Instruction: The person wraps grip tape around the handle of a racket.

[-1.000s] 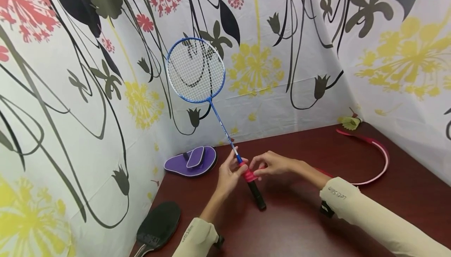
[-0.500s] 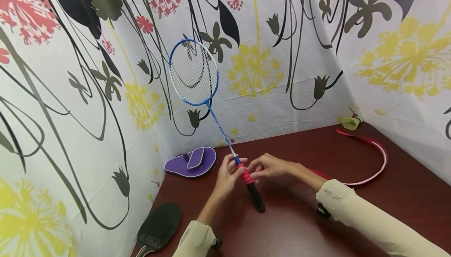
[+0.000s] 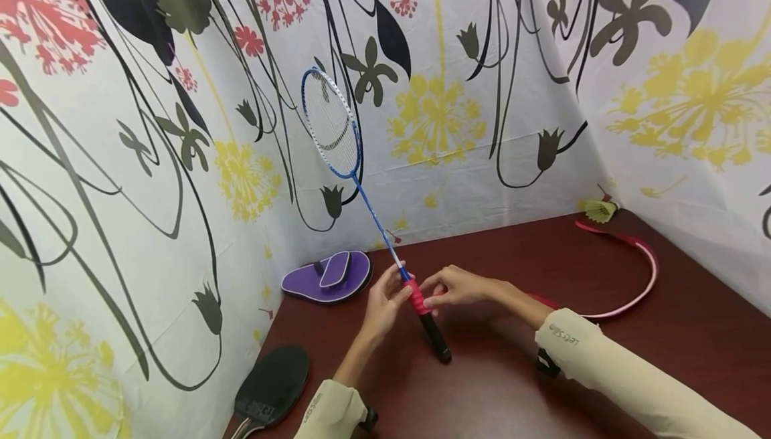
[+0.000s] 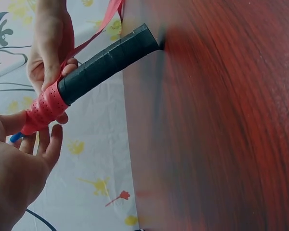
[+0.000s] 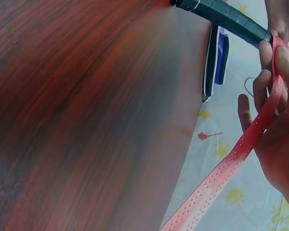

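A blue and white badminton racket (image 3: 375,218) slants up to the left, its strung head turned partly edge-on. My left hand (image 3: 381,305) grips it at the top of the handle, thumb on the wrapped part. Perforated red grip tape (image 4: 47,106) is wound round the upper handle in overlapping turns. Below it the black handle (image 3: 435,338) shows bare of red. Beside the wrapping, my right hand (image 3: 460,285) pinches the tape between thumb and fingers. From there the loose tape strip (image 5: 221,173) trails across the palm and away.
The tape's long tail (image 3: 641,292) curves over the dark red table (image 3: 512,385). At the back right corner sits a yellow shuttlecock (image 3: 599,209). A purple paddle case (image 3: 334,277) lies at back left, a black table tennis paddle (image 3: 274,382) at front left. Patterned cloth (image 3: 482,124) hangs behind.
The racket has turned about its shaft, its head going from nearly face-on to narrow. Both hands have shifted slightly left with it, and the tape's tail has slid a little left.
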A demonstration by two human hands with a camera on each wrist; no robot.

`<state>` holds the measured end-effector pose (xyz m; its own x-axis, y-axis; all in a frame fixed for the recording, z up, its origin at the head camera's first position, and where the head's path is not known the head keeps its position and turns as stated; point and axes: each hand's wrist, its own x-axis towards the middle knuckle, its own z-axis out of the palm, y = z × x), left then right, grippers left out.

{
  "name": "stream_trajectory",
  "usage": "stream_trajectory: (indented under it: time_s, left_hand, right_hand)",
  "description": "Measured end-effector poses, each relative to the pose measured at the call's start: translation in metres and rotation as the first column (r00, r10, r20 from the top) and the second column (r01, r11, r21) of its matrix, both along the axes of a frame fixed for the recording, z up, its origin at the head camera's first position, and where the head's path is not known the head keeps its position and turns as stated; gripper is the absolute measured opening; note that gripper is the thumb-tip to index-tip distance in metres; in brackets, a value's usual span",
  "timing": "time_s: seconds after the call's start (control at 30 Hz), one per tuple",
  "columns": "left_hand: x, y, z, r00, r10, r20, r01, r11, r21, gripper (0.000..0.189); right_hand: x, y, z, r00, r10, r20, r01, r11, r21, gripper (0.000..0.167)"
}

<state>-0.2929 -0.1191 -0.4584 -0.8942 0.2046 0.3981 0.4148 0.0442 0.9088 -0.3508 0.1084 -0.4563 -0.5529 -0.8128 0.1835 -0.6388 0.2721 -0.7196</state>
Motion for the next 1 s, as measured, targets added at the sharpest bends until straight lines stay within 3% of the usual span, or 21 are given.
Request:
stream_trajectory:
  time_s: [0.1, 0.4, 0.6, 0.73, 1.0]
  left_hand:
    - [-0.001, -0.001, -0.001, 1.000, 0.004, -0.016, -0.004, 1.000, -0.008, 0.052]
    - [0.000, -0.005, -0.009, 0.999, -0.032, 0.007, 0.031, 0.993, 0.113, 0.048]
    - [0.000, -0.004, -0.010, 0.999, -0.043, -0.008, 0.044, 0.993, 0.112, 0.044]
    - [0.001, -0.001, -0.008, 1.000, 0.001, 0.002, -0.001, 0.994, 0.112, 0.044]
    - [0.002, 0.007, -0.008, 0.990, 0.137, 0.016, -0.138, 0.983, 0.117, 0.045]
  right_hand:
    - [0.000, -0.002, -0.001, 1.000, 0.008, 0.006, -0.008, 1.000, -0.006, 0.041]
    - [0.002, -0.008, -0.004, 0.998, 0.045, 0.039, -0.045, 0.999, 0.000, 0.032]
    - [0.004, -0.010, -0.004, 0.998, 0.018, 0.067, -0.016, 1.000, -0.017, 0.024]
    - [0.005, -0.013, -0.005, 0.995, -0.010, 0.100, 0.013, 1.000, -0.024, 0.026]
    - [0.004, -0.021, -0.008, 0.997, -0.027, 0.066, 0.029, 0.999, -0.031, 0.032]
